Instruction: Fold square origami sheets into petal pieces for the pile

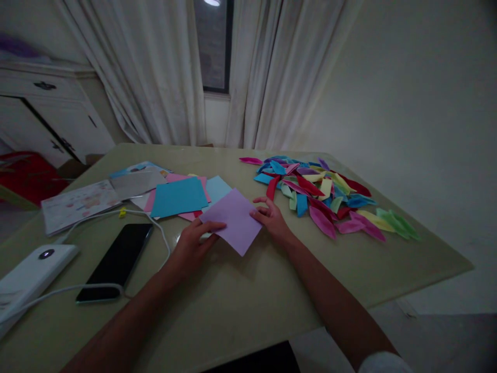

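White power bank (37,277): far left, on the worktop (248,305). Booklet (77,204): behind it. Phone (120,256): black, screen dark, cable (83,286) across its near end; keep your left forearm off both. Loose sheets (180,197): blue uppermost, pink beneath. Left hand (194,243): yours, pinching the purple sheet (237,220) by its left corner. Purple sheet: one, turned cornerwise, held between your two hands. Handling note: thin stock, probably quick to crease; grip lightly, keep both side corners level, and press only where you want a line. Right hand (274,220): yours, pinching the sheet near its right corner, underside of the grip hidden. Folded papers (322,191): mixed colours, heaped at right; steer your right wrist clear of them.
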Demonstrator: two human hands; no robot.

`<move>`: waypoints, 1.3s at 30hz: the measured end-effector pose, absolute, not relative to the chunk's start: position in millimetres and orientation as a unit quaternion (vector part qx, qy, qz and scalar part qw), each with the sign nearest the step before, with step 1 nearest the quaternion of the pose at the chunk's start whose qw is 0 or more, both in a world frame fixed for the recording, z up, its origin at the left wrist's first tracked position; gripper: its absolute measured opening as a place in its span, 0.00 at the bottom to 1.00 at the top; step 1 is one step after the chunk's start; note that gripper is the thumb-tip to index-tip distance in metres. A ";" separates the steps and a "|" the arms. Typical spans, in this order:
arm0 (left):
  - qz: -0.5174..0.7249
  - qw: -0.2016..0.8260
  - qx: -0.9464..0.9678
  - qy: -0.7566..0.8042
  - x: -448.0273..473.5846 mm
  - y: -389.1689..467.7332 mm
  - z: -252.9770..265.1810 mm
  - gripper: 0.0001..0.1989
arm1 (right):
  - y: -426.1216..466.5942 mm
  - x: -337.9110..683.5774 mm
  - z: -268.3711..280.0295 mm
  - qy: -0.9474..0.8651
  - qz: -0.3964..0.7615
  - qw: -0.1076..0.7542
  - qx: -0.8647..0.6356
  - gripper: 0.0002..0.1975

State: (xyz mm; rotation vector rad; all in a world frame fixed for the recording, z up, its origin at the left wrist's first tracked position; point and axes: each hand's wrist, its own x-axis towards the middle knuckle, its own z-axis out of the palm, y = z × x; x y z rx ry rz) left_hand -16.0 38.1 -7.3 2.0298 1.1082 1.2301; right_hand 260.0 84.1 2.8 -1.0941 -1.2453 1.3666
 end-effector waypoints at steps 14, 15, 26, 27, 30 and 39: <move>0.447 0.502 0.636 0.378 -6.1 26.2 18.5 0.20 | 73.4 277.9 17.4 -0.529 0.662 0.350 -0.400 0.31; 0.443 0.494 0.642 0.385 -5.2 25.1 18.0 0.14 | 72.5 276.6 17.0 -0.530 0.658 0.354 -0.402 0.31; 0.583 0.423 0.456 0.522 8.9 15.5 22.1 0.24 | 62.3 260.0 19.4 -0.538 0.623 0.467 -0.323 0.30; 0.590 0.435 0.448 0.512 10.5 14.5 21.9 0.28 | 61.2 257.4 19.0 -0.538 0.597 0.482 -0.348 0.25; 0.572 0.484 0.424 0.509 14.0 9.1 22.0 0.47 | 57.4 251.4 16.4 -0.529 0.537 0.510 -0.414 0.18; 0.478 0.564 0.388 0.551 12.0 0.8 19.2 0.26 | 43.0 243.1 21.3 -0.521 0.518 0.503 -0.455 0.18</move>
